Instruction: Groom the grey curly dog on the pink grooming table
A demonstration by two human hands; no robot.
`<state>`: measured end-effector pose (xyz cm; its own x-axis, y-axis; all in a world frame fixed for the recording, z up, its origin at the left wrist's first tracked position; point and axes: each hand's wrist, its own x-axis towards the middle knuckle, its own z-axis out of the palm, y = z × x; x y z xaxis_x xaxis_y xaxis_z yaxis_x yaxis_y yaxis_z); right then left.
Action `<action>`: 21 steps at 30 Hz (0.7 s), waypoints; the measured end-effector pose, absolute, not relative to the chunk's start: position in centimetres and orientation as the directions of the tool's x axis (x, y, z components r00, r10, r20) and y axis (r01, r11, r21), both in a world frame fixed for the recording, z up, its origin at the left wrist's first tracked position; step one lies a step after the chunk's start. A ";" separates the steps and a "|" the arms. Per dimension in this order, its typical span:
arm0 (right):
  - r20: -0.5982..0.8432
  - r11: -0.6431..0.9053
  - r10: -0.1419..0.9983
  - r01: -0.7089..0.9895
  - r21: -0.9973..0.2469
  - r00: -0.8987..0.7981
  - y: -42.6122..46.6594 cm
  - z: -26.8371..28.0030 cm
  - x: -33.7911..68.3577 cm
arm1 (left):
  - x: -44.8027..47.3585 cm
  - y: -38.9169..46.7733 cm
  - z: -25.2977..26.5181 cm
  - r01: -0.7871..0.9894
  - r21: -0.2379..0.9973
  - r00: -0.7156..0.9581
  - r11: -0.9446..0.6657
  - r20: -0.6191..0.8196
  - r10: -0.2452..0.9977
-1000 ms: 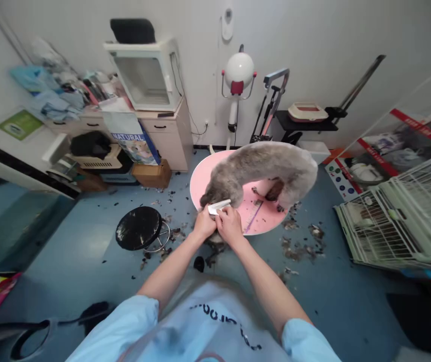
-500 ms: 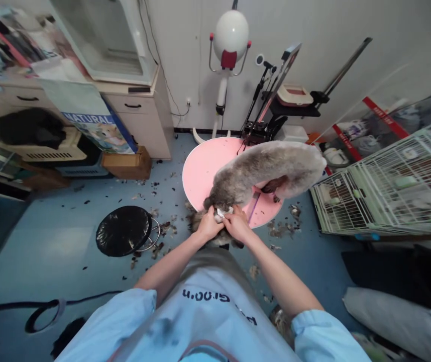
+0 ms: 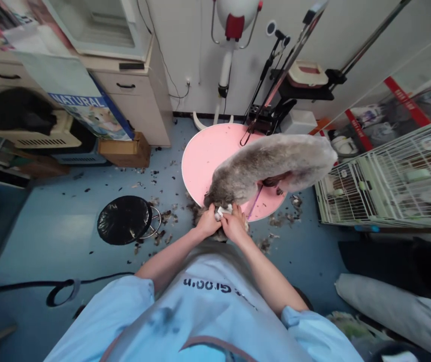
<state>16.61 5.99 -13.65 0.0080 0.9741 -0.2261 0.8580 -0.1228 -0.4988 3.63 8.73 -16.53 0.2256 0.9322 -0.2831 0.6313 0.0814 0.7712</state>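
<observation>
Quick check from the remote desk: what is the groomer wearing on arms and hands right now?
Both hands, left hand and right hand, are bare, no gloves. Forearms are uncovered; short light-blue sleeves end near the elbows. A light-blue apron with dark lettering covers the chest. No watch or rings can be made out.

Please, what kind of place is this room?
Most likely a pet grooming salon: a grey dog stands on a round pink table, cut fur litters the floor, and a wire cage stands nearby.

Bag label (image 3: 87, 108): "NATURAL", white letters on a blue band.
Apron (image 3: 208, 289): dark lettering, upside down, reads "Groom" partly.
</observation>
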 end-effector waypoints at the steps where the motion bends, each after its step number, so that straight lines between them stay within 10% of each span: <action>1: -0.234 -0.123 0.972 0.846 -0.519 -0.002 6.0 -14.0 16.7 | 3.5 8.7 -16.7 0.632 0.771 0.238 0.077 -0.288 0.927; 15: -0.182 -0.244 0.967 0.452 -0.858 0.177 3.8 -15.5 20.0 | 1.4 7.8 -18.7 0.326 0.940 0.296 0.099 -0.201 0.934; 21: -0.009 0.001 1.000 0.827 -0.562 -0.007 2.6 -13.1 16.0 | 1.5 7.7 -18.6 0.322 0.939 0.214 0.122 -0.198 0.957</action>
